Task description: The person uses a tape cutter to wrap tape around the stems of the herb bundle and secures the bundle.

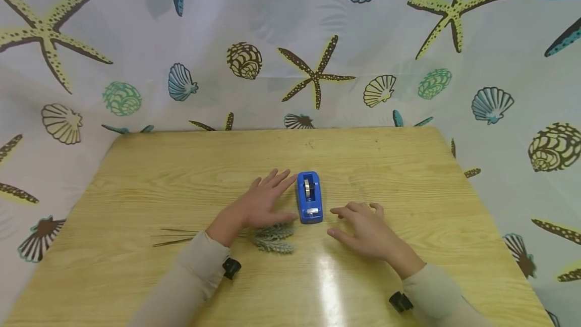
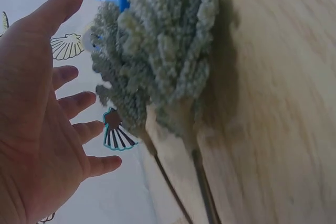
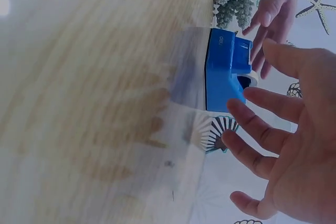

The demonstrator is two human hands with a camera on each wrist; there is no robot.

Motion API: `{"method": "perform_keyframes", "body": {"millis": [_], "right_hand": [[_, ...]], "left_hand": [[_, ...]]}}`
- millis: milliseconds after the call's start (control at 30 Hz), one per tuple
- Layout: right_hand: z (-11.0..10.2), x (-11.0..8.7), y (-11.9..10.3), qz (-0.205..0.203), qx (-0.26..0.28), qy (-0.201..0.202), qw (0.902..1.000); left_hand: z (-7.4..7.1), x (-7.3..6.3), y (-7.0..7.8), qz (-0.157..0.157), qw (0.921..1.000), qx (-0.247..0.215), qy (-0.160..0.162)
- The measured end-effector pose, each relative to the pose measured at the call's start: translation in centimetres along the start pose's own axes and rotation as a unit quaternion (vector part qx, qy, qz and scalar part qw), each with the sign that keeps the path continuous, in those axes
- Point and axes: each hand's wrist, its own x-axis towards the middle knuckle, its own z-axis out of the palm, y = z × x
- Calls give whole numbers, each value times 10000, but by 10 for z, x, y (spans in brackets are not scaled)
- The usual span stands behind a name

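A blue tape dispenser (image 1: 310,198) with a roll of tape stands on the wooden table between the two hands. My left hand (image 1: 265,203) is at its left side, fingers spread, fingertips right by the dispenser's edge. Just right of it, my right hand (image 1: 365,231) hovers with fingers loosely bent and nothing in them. Beneath and beside the left hand lie grey-green artificial sprigs (image 2: 168,40) with thin brown stems; the hand covers part of them in the head view. In the right wrist view the dispenser (image 3: 223,69) shows from its side, beyond the fingertips.
The wooden table (image 1: 390,165) reaches back to a white cloth (image 1: 272,24) printed with shells and starfish, which also hangs at both sides. Thin stems (image 1: 174,238) stretch left from the sprigs across the tabletop.
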Motion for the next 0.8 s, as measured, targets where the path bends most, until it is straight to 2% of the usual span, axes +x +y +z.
{"method": "perform_keyframes", "body": {"millis": [100, 233, 500, 667, 800], "right_hand": [[4, 6, -4, -33, 218, 159, 9996], [10, 13, -7, -21, 461, 171, 9988], [15, 19, -11, 122, 854, 174, 9961], [21, 24, -14, 307, 1366, 178, 9900], [25, 26, -16, 665, 1743, 230, 9822]], "left_hand": [[2, 4, 4, 151, 9998, -83, 60], [5, 8, 9, 242, 9997, -67, 35], [12, 17, 9, 192, 9997, 135, 29], [17, 19, 8, 77, 9998, 161, 9], [19, 19, 10, 10, 9997, 208, 86]]}}
